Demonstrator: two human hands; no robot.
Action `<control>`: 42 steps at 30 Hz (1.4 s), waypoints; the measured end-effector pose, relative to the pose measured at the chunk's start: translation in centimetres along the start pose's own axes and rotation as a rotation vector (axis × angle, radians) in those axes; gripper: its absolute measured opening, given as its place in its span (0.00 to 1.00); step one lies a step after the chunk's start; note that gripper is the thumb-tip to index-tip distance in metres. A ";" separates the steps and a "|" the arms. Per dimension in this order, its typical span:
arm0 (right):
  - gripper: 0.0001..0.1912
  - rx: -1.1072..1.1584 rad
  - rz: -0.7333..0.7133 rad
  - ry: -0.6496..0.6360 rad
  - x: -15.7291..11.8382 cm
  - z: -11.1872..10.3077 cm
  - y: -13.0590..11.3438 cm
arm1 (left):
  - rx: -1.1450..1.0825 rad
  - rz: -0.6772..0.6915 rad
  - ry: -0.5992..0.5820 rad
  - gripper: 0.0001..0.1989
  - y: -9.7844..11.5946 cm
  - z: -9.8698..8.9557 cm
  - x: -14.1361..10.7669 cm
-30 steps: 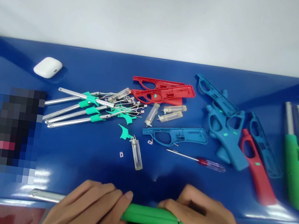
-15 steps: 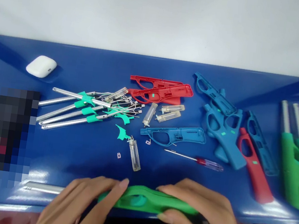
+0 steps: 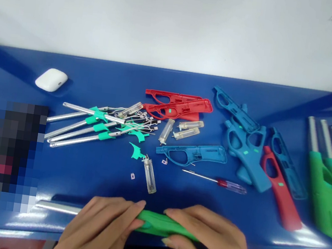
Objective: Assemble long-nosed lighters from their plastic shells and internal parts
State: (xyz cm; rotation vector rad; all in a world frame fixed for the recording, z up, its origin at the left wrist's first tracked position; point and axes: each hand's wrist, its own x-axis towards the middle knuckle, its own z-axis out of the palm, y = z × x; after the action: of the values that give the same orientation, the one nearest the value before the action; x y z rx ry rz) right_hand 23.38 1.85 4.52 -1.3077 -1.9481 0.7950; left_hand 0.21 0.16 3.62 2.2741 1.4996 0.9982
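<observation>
At the table's front edge I hold a green long-nosed lighter (image 3: 164, 224) lying sideways. My left hand (image 3: 102, 225) is wrapped round its trigger end, and the lighter's metal tube (image 3: 57, 207) sticks out to the left. My right hand (image 3: 213, 242) pinches the green handle between thumb and fingers and hides its far end. Beyond the hands lies a clear fuel tank (image 3: 150, 176) with a teal trigger (image 3: 135, 151) by its top. A screwdriver (image 3: 222, 183) with a red and clear handle lies to the right.
Metal tubes with teal triggers and wires (image 3: 87, 136) are heaped at left. Red half-shells (image 3: 181, 106), blue half-shells (image 3: 193, 153) and clear tanks (image 3: 188, 132) lie mid-table. Several green lighters (image 3: 324, 196) stand at right. A white case (image 3: 51, 80) sits at back left.
My right hand has shifted left along the handle, closer to my left hand. The lighter has turned a little in my grip. The camera view has shifted slightly.
</observation>
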 end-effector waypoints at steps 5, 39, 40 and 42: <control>0.09 -0.214 -0.112 0.157 -0.5 -1.4 1.0 | 0.097 0.020 -0.102 0.15 -1.3 -0.4 0.4; 0.02 -0.273 0.258 0.653 -2.7 -5.1 2.5 | 0.188 -0.239 -0.116 0.13 -2.6 -1.1 4.5; 0.02 -0.272 0.270 0.665 -2.7 -5.1 2.5 | 0.197 -0.226 -0.100 0.12 -2.2 -0.9 4.6; 0.02 -0.269 0.280 0.683 -2.7 -5.1 2.5 | 0.207 -0.173 -0.072 0.10 -1.3 -0.5 4.9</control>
State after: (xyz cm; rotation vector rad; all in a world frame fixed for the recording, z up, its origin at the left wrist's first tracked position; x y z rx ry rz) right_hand 29.54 0.79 5.20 -1.7527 -1.3646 0.1514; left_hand 0.17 5.01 5.30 2.2377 1.8063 0.7371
